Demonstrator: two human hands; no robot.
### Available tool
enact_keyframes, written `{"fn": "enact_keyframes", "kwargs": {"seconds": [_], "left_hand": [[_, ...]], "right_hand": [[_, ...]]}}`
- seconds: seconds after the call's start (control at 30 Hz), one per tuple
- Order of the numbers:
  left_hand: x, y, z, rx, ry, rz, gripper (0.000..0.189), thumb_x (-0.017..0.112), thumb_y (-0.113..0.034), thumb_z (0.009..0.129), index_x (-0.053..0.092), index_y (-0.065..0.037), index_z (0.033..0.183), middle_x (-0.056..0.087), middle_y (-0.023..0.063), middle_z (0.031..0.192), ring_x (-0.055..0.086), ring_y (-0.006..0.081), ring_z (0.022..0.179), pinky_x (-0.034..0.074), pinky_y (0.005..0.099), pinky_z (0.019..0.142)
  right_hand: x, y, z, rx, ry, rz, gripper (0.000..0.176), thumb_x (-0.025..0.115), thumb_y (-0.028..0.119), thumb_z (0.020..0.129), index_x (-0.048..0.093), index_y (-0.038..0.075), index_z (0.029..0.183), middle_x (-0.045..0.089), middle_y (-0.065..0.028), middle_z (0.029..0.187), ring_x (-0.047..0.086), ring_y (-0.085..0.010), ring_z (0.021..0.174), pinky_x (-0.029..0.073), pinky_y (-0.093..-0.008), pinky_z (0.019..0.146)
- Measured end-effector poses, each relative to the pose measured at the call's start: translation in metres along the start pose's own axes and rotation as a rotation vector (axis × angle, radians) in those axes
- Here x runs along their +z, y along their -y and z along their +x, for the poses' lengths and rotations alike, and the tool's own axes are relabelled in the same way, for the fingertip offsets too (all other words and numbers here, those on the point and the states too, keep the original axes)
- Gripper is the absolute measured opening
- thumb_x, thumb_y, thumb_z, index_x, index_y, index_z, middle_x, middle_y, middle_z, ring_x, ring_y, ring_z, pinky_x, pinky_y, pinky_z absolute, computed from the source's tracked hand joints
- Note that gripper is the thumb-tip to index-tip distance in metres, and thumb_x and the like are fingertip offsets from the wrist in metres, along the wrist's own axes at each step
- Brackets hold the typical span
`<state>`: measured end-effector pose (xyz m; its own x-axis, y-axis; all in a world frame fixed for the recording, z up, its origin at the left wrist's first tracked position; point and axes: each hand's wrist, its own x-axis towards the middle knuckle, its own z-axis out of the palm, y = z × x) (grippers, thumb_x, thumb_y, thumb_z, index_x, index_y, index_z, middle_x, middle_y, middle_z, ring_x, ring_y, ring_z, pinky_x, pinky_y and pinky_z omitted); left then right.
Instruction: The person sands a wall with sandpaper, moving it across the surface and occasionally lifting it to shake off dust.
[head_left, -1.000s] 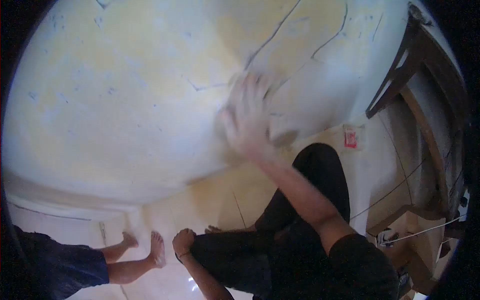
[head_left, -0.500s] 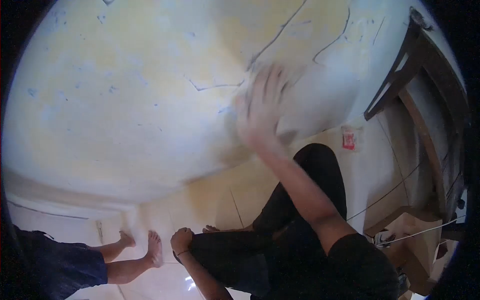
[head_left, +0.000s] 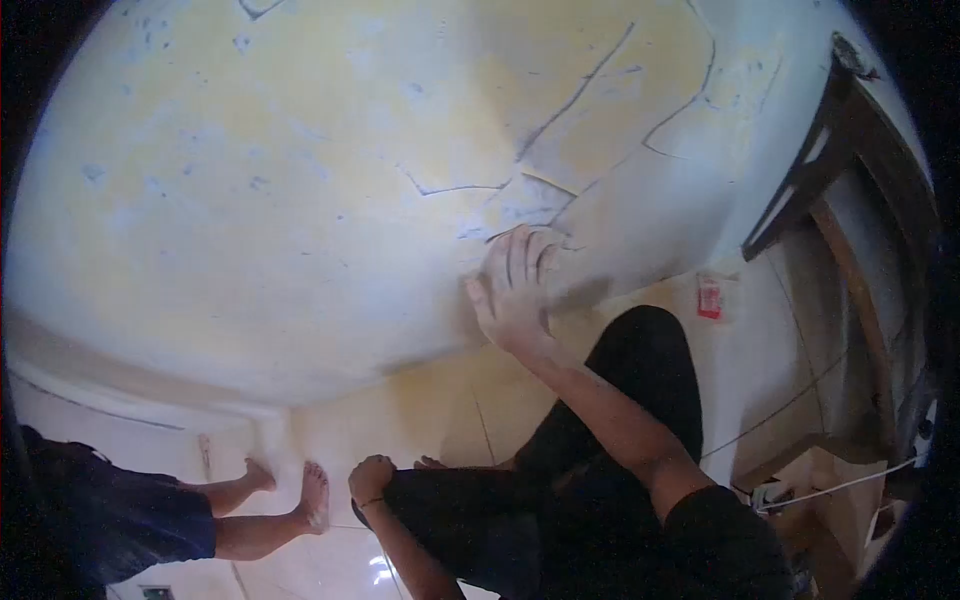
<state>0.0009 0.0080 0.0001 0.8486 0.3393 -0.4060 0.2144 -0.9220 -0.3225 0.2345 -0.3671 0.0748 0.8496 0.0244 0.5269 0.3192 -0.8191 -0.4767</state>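
Observation:
My right hand (head_left: 515,285) is against the low part of a patchy white and yellowish wall (head_left: 300,250). Its fingers are bent and close together, and pale dust seems to coat them. A thin dark edge shows at the fingertips; whatever lies beneath the fingers is hidden. Just above the hand, cracks and lifted edges (head_left: 550,185) run across the wall. My left hand (head_left: 371,479) rests with curled fingers over my left knee, which is in black trousers (head_left: 450,510).
Another person's bare feet (head_left: 315,495) and dark shorts (head_left: 130,515) are at the lower left. A red and clear packet (head_left: 709,298) lies on the tiled floor. Dark wooden furniture (head_left: 840,150) stands at the right, with an open cardboard box (head_left: 830,490) and a pale cord below it.
My right hand has moved down the wall, uncovering cracks and a lifted edge above it. My left hand stays on the knee. The whole view has shifted slightly.

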Motion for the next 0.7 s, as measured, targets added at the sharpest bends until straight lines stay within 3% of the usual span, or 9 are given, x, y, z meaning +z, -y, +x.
{"fn": "enact_keyframes", "kwargs": {"seconds": [0.07,0.1,0.2,0.4,0.47,0.6,0.7], "left_hand": [[-0.009,-0.006,-0.012,0.041,-0.053,-0.064,0.031,0.048,-0.032,0.087,0.072,-0.012,0.091,0.070,0.0148,0.099,0.067,0.0352,0.090,0.054,0.0465,0.081],[-0.013,-0.009,-0.022,-0.027,-0.015,-0.095,0.032,0.048,-0.032,0.087,0.072,-0.012,0.092,0.069,0.0151,0.100,0.067,0.0355,0.090,0.053,0.0466,0.081],[-0.024,-0.016,-0.021,-0.144,0.029,-0.152,0.035,0.046,-0.034,0.087,0.073,-0.013,0.094,0.069,0.0160,0.101,0.067,0.0361,0.092,0.053,0.0468,0.083],[-0.016,-0.017,-0.009,-0.138,0.032,-0.146,0.036,0.045,-0.035,0.086,0.073,-0.013,0.094,0.069,0.0177,0.102,0.065,0.0357,0.098,0.051,0.0461,0.087],[0.003,-0.002,0.000,-0.065,0.046,-0.138,0.036,0.046,-0.035,0.086,0.073,-0.013,0.094,0.069,0.0174,0.102,0.065,0.0358,0.098,0.051,0.0462,0.087],[-0.018,-0.015,-0.016,-0.071,0.057,-0.074,0.035,0.046,-0.034,0.086,0.073,-0.013,0.094,0.069,0.0157,0.103,0.065,0.0367,0.096,0.052,0.0473,0.086],[-0.016,-0.016,-0.008,-0.102,0.086,-0.084,0.035,0.046,-0.034,0.086,0.072,-0.013,0.096,0.068,0.0145,0.105,0.066,0.0369,0.095,0.052,0.0474,0.085]], "right_hand": [[-0.035,0.011,0.037,-0.014,-0.310,0.187,0.069,0.042,0.038,0.096,0.028,-0.011,0.143,0.021,-0.0373,0.148,0.016,-0.0546,0.138,0.007,-0.0633,0.112],[-0.057,0.015,0.051,-0.006,-0.446,0.280,0.068,0.042,0.039,0.096,0.031,-0.010,0.142,0.023,-0.0370,0.147,0.018,-0.0554,0.137,0.007,-0.0649,0.111],[-0.105,0.001,0.080,0.002,-0.583,0.207,0.066,0.043,0.029,0.097,0.023,-0.014,0.143,0.018,-0.0382,0.148,0.015,-0.0545,0.138,0.008,-0.0618,0.112],[0.018,-0.011,0.003,-0.063,-0.347,0.090,0.065,0.042,0.030,0.098,0.024,-0.012,0.143,0.017,-0.0378,0.149,0.013,-0.0548,0.139,0.007,-0.0619,0.112],[-0.027,0.002,0.037,-0.048,-0.412,0.110,0.067,0.042,0.032,0.098,0.024,-0.014,0.142,0.017,-0.0387,0.148,0.012,-0.0563,0.138,0.007,-0.0633,0.112],[-0.101,0.001,0.085,0.010,-0.613,0.122,0.070,0.045,0.032,0.095,0.024,-0.018,0.140,0.020,-0.0405,0.146,0.014,-0.0588,0.136,0.008,-0.0658,0.110],[-0.024,-0.009,0.039,0.000,-0.391,0.023,0.068,0.047,0.036,0.094,0.031,-0.013,0.139,0.028,-0.0378,0.144,0.022,-0.0547,0.135,0.012,-0.0662,0.110]]}}
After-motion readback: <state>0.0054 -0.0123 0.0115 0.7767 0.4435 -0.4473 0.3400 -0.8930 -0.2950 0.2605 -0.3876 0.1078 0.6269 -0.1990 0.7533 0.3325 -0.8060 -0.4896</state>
